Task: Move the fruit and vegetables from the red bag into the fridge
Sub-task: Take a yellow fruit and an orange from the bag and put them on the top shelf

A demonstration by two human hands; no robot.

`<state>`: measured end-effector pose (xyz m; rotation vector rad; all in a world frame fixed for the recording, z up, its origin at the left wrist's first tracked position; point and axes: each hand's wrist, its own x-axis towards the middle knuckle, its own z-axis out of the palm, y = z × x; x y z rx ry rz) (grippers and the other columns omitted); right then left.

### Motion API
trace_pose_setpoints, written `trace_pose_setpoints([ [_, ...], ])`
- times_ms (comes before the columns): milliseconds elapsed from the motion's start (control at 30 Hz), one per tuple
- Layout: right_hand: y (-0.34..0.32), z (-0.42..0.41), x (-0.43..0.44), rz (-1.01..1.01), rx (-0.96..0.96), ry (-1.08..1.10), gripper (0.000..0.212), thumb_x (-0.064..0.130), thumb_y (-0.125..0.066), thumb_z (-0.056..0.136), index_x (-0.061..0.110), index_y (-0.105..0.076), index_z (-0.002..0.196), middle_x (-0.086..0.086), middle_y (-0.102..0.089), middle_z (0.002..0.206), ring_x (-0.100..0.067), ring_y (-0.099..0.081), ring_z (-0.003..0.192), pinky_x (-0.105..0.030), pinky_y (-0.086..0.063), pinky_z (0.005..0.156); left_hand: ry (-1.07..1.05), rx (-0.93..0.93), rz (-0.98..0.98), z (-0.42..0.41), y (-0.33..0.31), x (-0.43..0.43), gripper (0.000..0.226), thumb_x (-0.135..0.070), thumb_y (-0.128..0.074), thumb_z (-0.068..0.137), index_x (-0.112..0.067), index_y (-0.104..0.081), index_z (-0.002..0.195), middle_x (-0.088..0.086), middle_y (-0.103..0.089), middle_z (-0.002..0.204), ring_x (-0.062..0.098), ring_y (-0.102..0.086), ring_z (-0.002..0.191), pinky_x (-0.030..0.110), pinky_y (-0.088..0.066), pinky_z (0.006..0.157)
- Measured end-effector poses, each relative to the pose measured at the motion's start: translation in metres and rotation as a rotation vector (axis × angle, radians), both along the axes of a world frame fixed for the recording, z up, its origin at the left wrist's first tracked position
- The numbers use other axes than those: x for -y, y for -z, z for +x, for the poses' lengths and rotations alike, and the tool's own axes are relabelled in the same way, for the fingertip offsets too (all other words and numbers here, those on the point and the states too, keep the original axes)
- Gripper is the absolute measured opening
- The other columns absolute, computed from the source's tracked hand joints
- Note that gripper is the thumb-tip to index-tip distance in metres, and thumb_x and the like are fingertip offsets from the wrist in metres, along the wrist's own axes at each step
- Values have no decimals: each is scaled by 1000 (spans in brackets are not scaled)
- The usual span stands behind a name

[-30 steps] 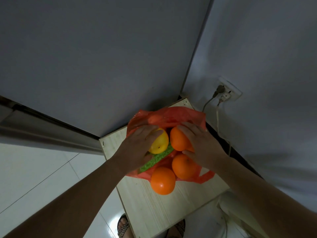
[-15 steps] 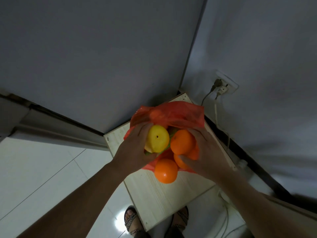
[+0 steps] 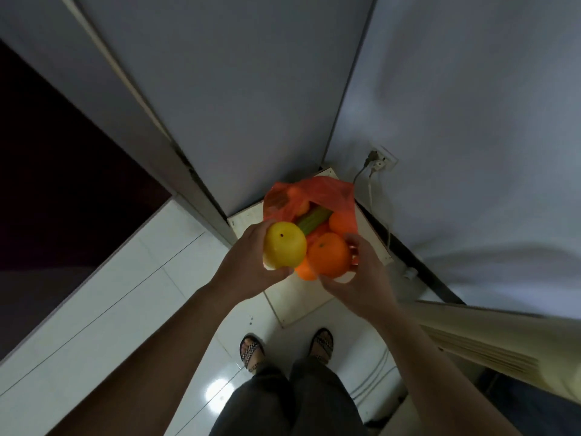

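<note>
head cam, looking straight down. seeing the left hand (image 3: 251, 265) with fingers curled round a yellow fruit (image 3: 284, 245), thumb underneath, held just in front of the open mouth of the red bag (image 3: 314, 196). same deal with the right hand (image 3: 355, 278): fingers spread and cupped round an orange (image 3: 328, 258), with a second orange (image 3: 305, 273) wedged right below, touching both fruits. can't tell about any grip on that lower one. left in the bag: a green vegetable (image 3: 312, 217), stalk-like, plus a third orange (image 3: 341, 221). bag sitting on a small wooden table (image 3: 301, 305) tucked into the corner, near a wall socket (image 3: 379, 160).

looks like step one, first haul out of the bag, probably nothing in the fridge yet. guessing the grey door (image 3: 235, 105) right behind the table to be the fridge, shut by the look of it. so next up: needs a free hand for that door, meaning tucking fruit into one arm or setting some down first. worth watching the wedged orange, likely to roll off.
</note>
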<state>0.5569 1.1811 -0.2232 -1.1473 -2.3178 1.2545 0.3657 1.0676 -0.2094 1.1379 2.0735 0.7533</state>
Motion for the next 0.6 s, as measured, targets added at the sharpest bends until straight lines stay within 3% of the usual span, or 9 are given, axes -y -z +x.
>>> trace_pose_setpoints([
  [167, -50, 3, 41, 54, 10, -43, 84, 41, -76, 61, 20, -38, 133, 0, -37, 134, -18, -47, 112, -39, -53, 82, -36, -11, 26, 6, -49, 41, 89, -38, -80, 67, -27, -28, 138, -3, -38, 139, 14, -43, 116, 26, -40, 87],
  [333, -75, -7, 69, 77, -103, -85, 74, 38, -75, 59, 27, -38, 122, 11, -37, 119, -12, -47, 104, -27, -48, 77, -163, -44, 81, 7, -73, 84, 89, -39, -83, 62, -25, -34, 136, -3, -43, 135, 14, -45, 117, 27, -44, 92],
  [467, -88, -15, 74, 64, -128, -185, 76, 49, -71, 58, 21, -42, 123, 16, -42, 116, -9, -47, 103, -22, -46, 78, -285, -34, 108, 18, -88, 110, 89, -47, -81, 55, -23, -39, 131, -2, -47, 129, 11, -47, 111, 24, -42, 89],
  [600, -95, -12, 67, 3, -107, -301, 78, 29, -83, 62, 28, -40, 128, 13, -43, 123, -10, -47, 111, -27, -45, 87, -407, -62, 88, 38, -100, 125, 89, -44, -81, 57, -22, -38, 131, 0, -47, 129, 11, -46, 109, 24, -41, 87],
])
